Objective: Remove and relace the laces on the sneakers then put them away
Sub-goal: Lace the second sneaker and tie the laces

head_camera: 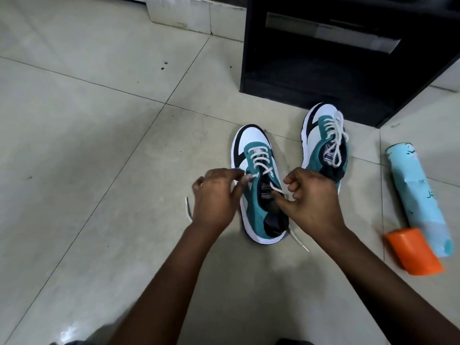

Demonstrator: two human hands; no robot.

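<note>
Near sneaker (256,185) upright, toe pointing away.

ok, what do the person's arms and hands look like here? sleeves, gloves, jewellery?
Both forearms are bare up to the bottom edge of the frame; no sleeve shows. The left hand and right hand are bare: no gloves, and no visible rings, watch or wristband. No markings or tape show on them.

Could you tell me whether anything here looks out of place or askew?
Yes. A light blue can lies on its side on the floor, its orange cap off beside it. The far sneaker leans tilted near the black cabinet, while both hands work the near sneaker.
</note>
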